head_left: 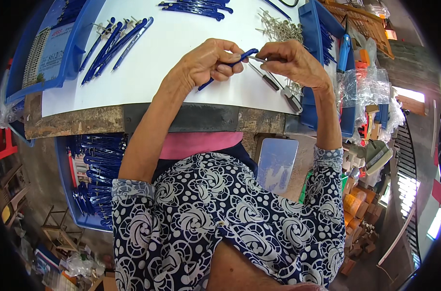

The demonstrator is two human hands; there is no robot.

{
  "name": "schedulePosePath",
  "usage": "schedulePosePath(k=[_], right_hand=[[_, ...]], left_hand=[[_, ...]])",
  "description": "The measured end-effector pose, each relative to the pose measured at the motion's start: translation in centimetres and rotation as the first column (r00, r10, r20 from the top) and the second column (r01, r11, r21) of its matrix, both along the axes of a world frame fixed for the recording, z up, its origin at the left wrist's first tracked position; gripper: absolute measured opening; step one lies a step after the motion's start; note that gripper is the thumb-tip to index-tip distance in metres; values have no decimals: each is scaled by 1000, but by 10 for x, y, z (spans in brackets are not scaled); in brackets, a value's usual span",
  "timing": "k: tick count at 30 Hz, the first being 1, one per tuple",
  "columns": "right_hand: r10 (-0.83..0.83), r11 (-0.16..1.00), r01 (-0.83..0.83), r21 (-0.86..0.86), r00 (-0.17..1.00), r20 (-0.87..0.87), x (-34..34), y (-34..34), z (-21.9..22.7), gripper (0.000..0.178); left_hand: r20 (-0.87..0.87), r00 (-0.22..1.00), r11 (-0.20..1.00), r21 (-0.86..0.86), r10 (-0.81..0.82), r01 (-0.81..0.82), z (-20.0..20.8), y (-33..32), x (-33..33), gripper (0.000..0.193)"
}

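Note:
Above the white work surface, my left hand (207,64) is closed around a slim dark-blue strip (250,52) with a rounded end. The strip's other end sticks out below my palm. Facing it, my right hand (294,63) pinches a thin silvery metal pin (257,59) against the strip's rounded end; whether the pin sits in the strip I cannot tell. Just below my right hand lie a dark-handled thin tool (271,81) and a second tool with a grey-black handle (293,101). Beyond that hand is a heap of small metal pins (284,30).
Blue strips with metal pieces (114,48) lie at the left, and more strips (196,8) at the far side. Blue bins stand at the left (74,60) and right (308,97). A crate of strips (96,224) sits below the worn table edge (80,123).

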State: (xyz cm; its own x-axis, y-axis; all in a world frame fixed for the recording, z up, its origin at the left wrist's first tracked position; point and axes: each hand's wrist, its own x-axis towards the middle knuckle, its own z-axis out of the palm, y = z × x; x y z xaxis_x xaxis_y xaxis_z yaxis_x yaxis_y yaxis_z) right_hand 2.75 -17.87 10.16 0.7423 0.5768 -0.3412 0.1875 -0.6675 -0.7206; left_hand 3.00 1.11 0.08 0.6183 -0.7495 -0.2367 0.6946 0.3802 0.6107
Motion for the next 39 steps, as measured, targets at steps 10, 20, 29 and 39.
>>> schedulePosePath(k=[10, 20, 29, 39], right_hand=[[99, 993, -101, -60, 994, -34, 1, -2, 11, 12], [150, 983, -152, -106, 988, -24, 8, -4, 13, 12], [184, 977, -187, -102, 982, -40, 9, -4, 14, 11], [11, 994, -8, -110, 1000, 28, 0, 2, 2, 15]], left_hand=[[83, 991, 993, 42, -109, 106, 5, 1, -3, 15], [53, 992, 994, 6, -114, 114, 4, 0, -2, 19], [19, 987, 983, -88, -158, 159, -3, 1, 1, 17], [320, 945, 988, 108, 69, -109, -4, -1, -2, 8]])
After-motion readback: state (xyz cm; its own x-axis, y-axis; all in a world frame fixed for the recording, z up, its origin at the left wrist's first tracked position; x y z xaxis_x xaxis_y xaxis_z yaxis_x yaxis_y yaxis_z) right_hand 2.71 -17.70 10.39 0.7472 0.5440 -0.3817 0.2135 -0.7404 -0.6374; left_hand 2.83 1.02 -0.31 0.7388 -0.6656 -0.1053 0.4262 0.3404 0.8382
